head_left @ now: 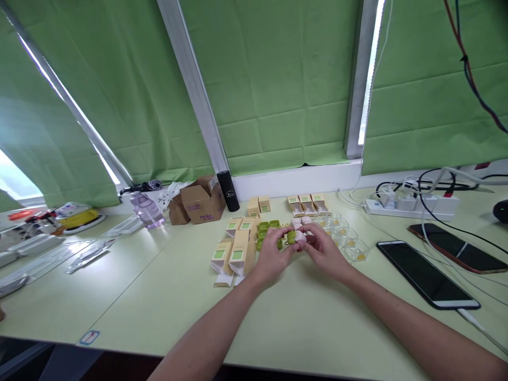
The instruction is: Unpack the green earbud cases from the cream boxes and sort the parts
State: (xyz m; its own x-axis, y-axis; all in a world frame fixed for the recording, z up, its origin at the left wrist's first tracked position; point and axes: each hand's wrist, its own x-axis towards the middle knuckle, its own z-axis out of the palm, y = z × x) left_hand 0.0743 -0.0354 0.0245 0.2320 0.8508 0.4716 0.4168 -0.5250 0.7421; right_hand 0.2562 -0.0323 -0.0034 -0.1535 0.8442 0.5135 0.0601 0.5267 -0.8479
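In front of me my left hand [274, 251] pinches a small olive-green square cap-like piece [291, 238]. Pressed against it is a pale pink rounded piece [300, 237], gripped by the fingers of my right hand [326, 251]. How the two parts fit together is partly hidden by my fingers. Several more green square pieces [262, 234] lie just left of my hands, and pale pink pieces [306, 219] sit behind them. To the right stand clear plastic cups [359, 252] with yellow spots inside.
Open cream cartons [239, 248] lie at left, with more cartons [305, 204] behind. A brown box [203, 200], black cylinder [227, 191] and purple-tinted bottle [147, 210] stand farther back. Two phones, a white one [428, 274] nearer, cables and a power strip [413, 206] occupy the right.
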